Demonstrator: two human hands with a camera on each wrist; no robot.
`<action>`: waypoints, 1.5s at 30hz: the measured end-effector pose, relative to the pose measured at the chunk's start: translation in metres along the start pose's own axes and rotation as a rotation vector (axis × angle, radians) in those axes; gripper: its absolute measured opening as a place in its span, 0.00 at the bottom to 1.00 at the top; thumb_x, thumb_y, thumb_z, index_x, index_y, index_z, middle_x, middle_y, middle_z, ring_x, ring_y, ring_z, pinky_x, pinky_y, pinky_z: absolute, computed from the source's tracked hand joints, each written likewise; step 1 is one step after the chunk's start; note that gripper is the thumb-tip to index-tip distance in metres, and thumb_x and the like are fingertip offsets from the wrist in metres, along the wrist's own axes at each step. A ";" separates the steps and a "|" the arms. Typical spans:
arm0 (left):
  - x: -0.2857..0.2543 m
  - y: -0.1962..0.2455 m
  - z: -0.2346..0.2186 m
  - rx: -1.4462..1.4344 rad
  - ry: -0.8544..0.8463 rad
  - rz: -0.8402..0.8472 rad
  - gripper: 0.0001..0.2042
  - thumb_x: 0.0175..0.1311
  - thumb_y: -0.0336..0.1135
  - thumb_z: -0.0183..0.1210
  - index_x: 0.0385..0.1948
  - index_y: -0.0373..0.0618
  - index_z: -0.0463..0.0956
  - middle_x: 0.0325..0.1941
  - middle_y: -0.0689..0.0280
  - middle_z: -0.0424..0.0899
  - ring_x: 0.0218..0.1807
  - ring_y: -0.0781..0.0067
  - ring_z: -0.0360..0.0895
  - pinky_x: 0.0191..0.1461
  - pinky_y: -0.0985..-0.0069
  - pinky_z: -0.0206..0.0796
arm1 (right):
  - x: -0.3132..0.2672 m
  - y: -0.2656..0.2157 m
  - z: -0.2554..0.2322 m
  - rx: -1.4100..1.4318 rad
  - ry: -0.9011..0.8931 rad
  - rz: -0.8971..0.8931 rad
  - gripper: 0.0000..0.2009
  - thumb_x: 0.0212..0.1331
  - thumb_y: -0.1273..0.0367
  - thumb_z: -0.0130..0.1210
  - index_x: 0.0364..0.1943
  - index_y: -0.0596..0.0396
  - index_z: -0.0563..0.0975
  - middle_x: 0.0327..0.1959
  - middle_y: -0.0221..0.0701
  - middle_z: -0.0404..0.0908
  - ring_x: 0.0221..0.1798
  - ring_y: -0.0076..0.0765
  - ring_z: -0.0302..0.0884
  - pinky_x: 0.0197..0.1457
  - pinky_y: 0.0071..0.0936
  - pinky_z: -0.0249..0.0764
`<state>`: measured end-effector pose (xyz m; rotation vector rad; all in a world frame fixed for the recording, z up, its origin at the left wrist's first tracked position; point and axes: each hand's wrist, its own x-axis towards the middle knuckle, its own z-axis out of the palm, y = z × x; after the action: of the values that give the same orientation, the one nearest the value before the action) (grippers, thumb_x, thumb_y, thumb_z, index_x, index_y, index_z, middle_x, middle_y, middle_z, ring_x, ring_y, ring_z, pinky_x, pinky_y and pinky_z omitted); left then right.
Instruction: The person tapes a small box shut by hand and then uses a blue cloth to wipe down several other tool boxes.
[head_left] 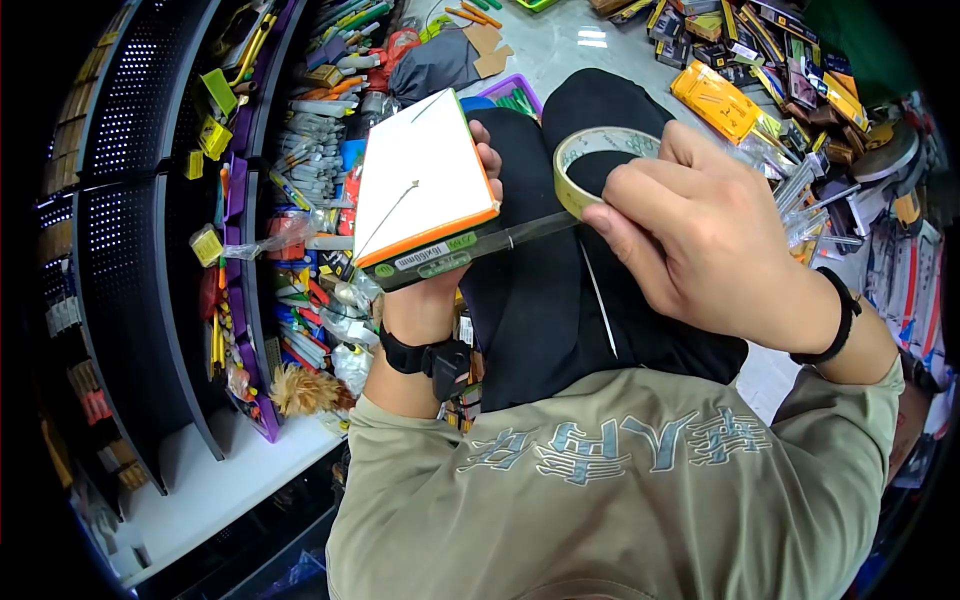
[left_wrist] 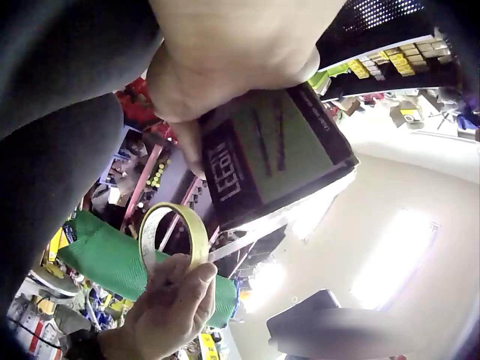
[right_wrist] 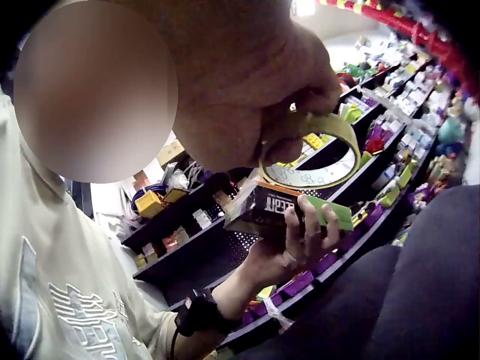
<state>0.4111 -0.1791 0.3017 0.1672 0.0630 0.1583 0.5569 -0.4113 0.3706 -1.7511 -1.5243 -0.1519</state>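
A person's left hand [right_wrist: 279,256] grips a white-topped box [head_left: 425,180] from beneath, while the right hand [head_left: 690,220] pinches a tape roll [head_left: 568,195] by its rim, a clear strip [head_left: 540,230] joining both.

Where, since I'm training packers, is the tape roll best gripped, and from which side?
The clear tape roll seems best pinched by its rim away from the 16x160mm box, from the person's right, where the right hand holds it: the centre is open, and the strip runs toward the box.
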 end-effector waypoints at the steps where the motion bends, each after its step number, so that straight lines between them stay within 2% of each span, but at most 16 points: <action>1: 0.000 0.000 0.000 -0.001 -0.001 0.000 0.31 0.73 0.49 0.54 0.71 0.40 0.61 0.67 0.49 0.68 0.68 0.49 0.68 0.68 0.57 0.70 | 0.001 0.001 0.001 -0.001 -0.001 0.000 0.08 0.55 0.72 0.66 0.26 0.54 0.76 0.20 0.31 0.71 0.24 0.40 0.63 0.26 0.35 0.62; 3: 0.000 -0.002 0.001 -0.180 -0.063 -0.206 0.33 0.74 0.50 0.52 0.73 0.40 0.56 0.71 0.47 0.64 0.72 0.45 0.63 0.72 0.50 0.65 | 0.003 0.004 0.003 -0.050 0.014 -0.022 0.08 0.55 0.71 0.67 0.27 0.53 0.76 0.21 0.30 0.72 0.24 0.40 0.63 0.26 0.35 0.62; 8: 0.000 -0.019 0.004 -0.277 -0.082 -0.156 0.33 0.77 0.54 0.44 0.77 0.46 0.50 0.79 0.45 0.49 0.77 0.38 0.54 0.75 0.35 0.54 | 0.001 0.007 0.008 -0.098 0.031 -0.058 0.10 0.53 0.69 0.68 0.26 0.52 0.75 0.22 0.28 0.72 0.26 0.39 0.64 0.27 0.34 0.63; 14: 0.004 -0.026 0.000 0.135 -0.159 -0.002 0.30 0.78 0.49 0.37 0.73 0.37 0.56 0.76 0.43 0.61 0.72 0.41 0.66 0.71 0.47 0.65 | 0.000 0.010 0.006 -0.208 0.076 -0.141 0.13 0.49 0.64 0.70 0.25 0.51 0.75 0.22 0.26 0.69 0.28 0.37 0.66 0.31 0.33 0.64; 16: 0.005 -0.020 0.009 0.317 0.104 0.030 0.30 0.79 0.51 0.33 0.70 0.36 0.62 0.67 0.47 0.75 0.62 0.46 0.78 0.66 0.51 0.72 | -0.002 0.012 0.006 -0.248 0.096 -0.166 0.14 0.47 0.63 0.71 0.25 0.50 0.74 0.22 0.25 0.69 0.28 0.37 0.66 0.32 0.33 0.63; 19: 0.009 -0.026 0.015 0.363 0.217 0.056 0.33 0.79 0.57 0.31 0.70 0.37 0.62 0.66 0.49 0.76 0.61 0.49 0.80 0.65 0.53 0.73 | -0.005 0.014 0.008 -0.311 0.070 -0.216 0.15 0.44 0.61 0.70 0.24 0.50 0.74 0.22 0.24 0.67 0.29 0.35 0.65 0.33 0.32 0.62; 25: 0.007 -0.043 0.001 0.469 0.261 0.041 0.29 0.75 0.49 0.52 0.69 0.39 0.63 0.62 0.53 0.79 0.61 0.58 0.79 0.67 0.60 0.71 | 0.006 0.022 0.005 -0.331 0.229 -0.465 0.20 0.44 0.53 0.67 0.17 0.48 0.67 0.19 0.23 0.65 0.27 0.32 0.66 0.37 0.32 0.64; 29: -0.003 -0.042 -0.015 0.420 0.225 -0.041 0.31 0.73 0.50 0.55 0.68 0.36 0.63 0.61 0.52 0.80 0.58 0.56 0.81 0.65 0.59 0.73 | 0.033 0.030 -0.012 -0.306 0.316 -0.723 0.23 0.47 0.48 0.61 0.15 0.49 0.65 0.16 0.24 0.62 0.23 0.34 0.63 0.41 0.37 0.69; 30: -0.007 -0.040 -0.022 0.438 0.200 -0.062 0.32 0.72 0.50 0.57 0.68 0.35 0.62 0.60 0.52 0.80 0.57 0.57 0.82 0.63 0.60 0.74 | 0.037 0.029 -0.031 -0.352 0.157 -0.709 0.18 0.43 0.51 0.64 0.20 0.48 0.73 0.24 0.24 0.74 0.31 0.34 0.70 0.46 0.37 0.68; 32: -0.013 -0.034 -0.028 0.529 0.117 -0.098 0.38 0.64 0.53 0.65 0.67 0.32 0.62 0.58 0.54 0.81 0.55 0.61 0.83 0.58 0.64 0.77 | 0.046 0.032 -0.050 -0.433 0.078 -0.748 0.19 0.45 0.50 0.64 0.25 0.47 0.72 0.28 0.25 0.73 0.33 0.35 0.70 0.49 0.39 0.67; 34: -0.015 -0.021 -0.039 0.430 -0.168 -0.218 0.36 0.67 0.54 0.58 0.69 0.36 0.63 0.66 0.42 0.73 0.62 0.38 0.77 0.62 0.36 0.72 | 0.051 0.031 -0.065 -0.514 -0.014 -0.765 0.20 0.46 0.49 0.64 0.29 0.46 0.71 0.32 0.26 0.72 0.36 0.37 0.70 0.51 0.40 0.67; 35: -0.020 -0.023 -0.046 0.284 -0.208 -0.199 0.35 0.66 0.49 0.61 0.67 0.31 0.63 0.62 0.37 0.74 0.53 0.32 0.81 0.51 0.30 0.76 | 0.052 0.031 -0.070 -0.541 -0.065 -0.766 0.20 0.47 0.48 0.63 0.31 0.45 0.70 0.34 0.26 0.72 0.38 0.37 0.70 0.52 0.41 0.66; 38: -0.020 -0.019 -0.039 0.439 -0.212 -0.298 0.35 0.61 0.43 0.66 0.65 0.30 0.64 0.59 0.37 0.75 0.51 0.30 0.82 0.48 0.29 0.76 | 0.057 0.028 -0.081 -0.616 -0.186 -0.776 0.23 0.48 0.47 0.63 0.38 0.44 0.69 0.40 0.28 0.70 0.42 0.40 0.70 0.55 0.43 0.65; 40: -0.023 -0.022 -0.031 0.430 -0.081 -0.335 0.40 0.50 0.39 0.76 0.64 0.31 0.64 0.57 0.43 0.79 0.54 0.39 0.82 0.54 0.37 0.77 | 0.060 0.026 -0.085 -0.651 -0.252 -0.778 0.24 0.50 0.46 0.63 0.42 0.43 0.68 0.44 0.29 0.69 0.45 0.41 0.70 0.57 0.44 0.65; 42: -0.024 -0.024 -0.020 0.791 -0.033 -0.330 0.46 0.41 0.38 0.81 0.66 0.34 0.65 0.60 0.55 0.81 0.58 0.64 0.81 0.64 0.67 0.71 | 0.063 0.024 -0.087 -0.685 -0.308 -0.776 0.26 0.51 0.45 0.62 0.46 0.41 0.67 0.48 0.30 0.68 0.48 0.43 0.71 0.59 0.46 0.64; 45: -0.019 -0.019 -0.009 0.886 -0.089 -0.426 0.46 0.37 0.33 0.83 0.65 0.36 0.67 0.59 0.58 0.82 0.60 0.67 0.79 0.66 0.67 0.69 | 0.064 0.020 -0.091 -0.736 -0.379 -0.766 0.29 0.53 0.43 0.62 0.53 0.40 0.65 0.53 0.31 0.67 0.52 0.45 0.71 0.63 0.48 0.63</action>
<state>0.3945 -0.1990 0.2910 1.0356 0.0753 -0.3164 0.6274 -0.4173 0.4590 -1.6544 -2.6028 -0.9013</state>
